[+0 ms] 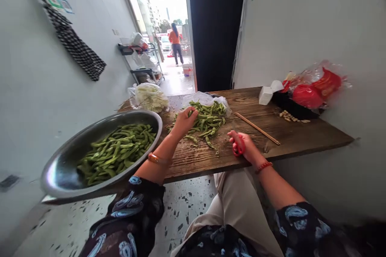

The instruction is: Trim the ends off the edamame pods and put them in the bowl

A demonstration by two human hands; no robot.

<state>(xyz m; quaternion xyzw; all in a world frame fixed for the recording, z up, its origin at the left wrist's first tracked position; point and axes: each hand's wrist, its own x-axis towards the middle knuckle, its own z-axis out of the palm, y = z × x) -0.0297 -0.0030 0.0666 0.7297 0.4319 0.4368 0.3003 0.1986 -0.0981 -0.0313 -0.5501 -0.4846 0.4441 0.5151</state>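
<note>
My left hand (183,123) is closed in a pinch at the near left side of a heap of green soybean pods (211,120), with a pod (190,113) showing at its fingertips. Red-handled scissors (239,145) are gripped in my right hand (247,147), just above the table's front edge. The blades point away from me and are hard to make out. Beside my left forearm, a wide metal basin (60,170) holds many more pods (120,148). A few loose pods and scraps lie between my hands.
On the wooden table (298,140) are wooden sticks (257,128), peanuts (292,117), white boxes (265,95) and a red plastic-wrapped bundle (316,90). A bag of pale food (150,98) sits behind the basin. Beyond are a shelf cart (141,62) and a person (175,44) outside the doorway.
</note>
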